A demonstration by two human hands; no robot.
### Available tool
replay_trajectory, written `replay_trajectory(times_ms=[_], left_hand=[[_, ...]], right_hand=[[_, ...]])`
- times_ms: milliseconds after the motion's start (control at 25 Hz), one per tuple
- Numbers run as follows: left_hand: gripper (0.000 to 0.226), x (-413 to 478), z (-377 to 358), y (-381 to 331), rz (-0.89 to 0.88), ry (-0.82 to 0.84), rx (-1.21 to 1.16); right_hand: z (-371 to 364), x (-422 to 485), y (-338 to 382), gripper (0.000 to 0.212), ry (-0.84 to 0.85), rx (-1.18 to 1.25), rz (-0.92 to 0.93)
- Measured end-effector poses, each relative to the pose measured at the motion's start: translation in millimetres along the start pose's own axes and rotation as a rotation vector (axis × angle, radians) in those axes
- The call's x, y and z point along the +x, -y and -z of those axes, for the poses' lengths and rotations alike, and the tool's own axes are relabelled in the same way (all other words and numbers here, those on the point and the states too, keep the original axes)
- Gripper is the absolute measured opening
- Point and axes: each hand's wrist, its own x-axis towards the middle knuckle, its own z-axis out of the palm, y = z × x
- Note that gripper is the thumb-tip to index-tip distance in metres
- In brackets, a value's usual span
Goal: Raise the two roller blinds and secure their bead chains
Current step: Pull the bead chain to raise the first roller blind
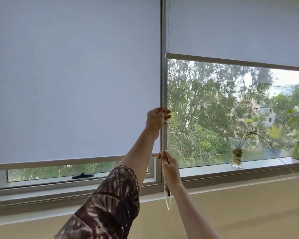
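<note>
The bead chain (pixel 163 135) hangs down the mullion at centre frame, between the two roller blinds, its loop dangling free below the sill. The left hand (pixel 156 120) is closed on it higher up, and the right hand (pixel 168 165) pinches it lower down, near the left blind's bottom bar.

The right blind (pixel 238 31) is already partly up in the upper right. The left blind (pixel 72 80) still covers nearly its whole pane.

I judge the chief risk to be a slip. If both grips loosen together, the chain may run back and the blind could drop. An angled tug might jump the beads off the clutch.

The slack loop could also swing toward the glass vase (pixel 237 155) on the sill (pixel 205 167), lower right.
</note>
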Motion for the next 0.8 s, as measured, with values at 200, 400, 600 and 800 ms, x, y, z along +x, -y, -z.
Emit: replay_trajectory(times_ms=[200, 400, 600, 800], left_hand=[[0.027, -11, -21, -4, -0.027, -0.161, 0.086], [0.030, -34, -22, 4, -0.108, -0.238, 0.195], [0.035, -47, -13, -4, -0.147, -0.267, 0.327], [0.032, -68, -3, 11, -0.193, -0.262, 0.472]], right_hand=[[22, -25, 2, 0.033, 0.062, 0.000, -0.009], [46, -30, 10, 0.027, 0.280, 0.061, -0.205], [67, -10, 42, 0.035, 0.309, 0.045, -0.334], [65, 42, 115, 0.045, 0.167, 0.131, -0.169]])
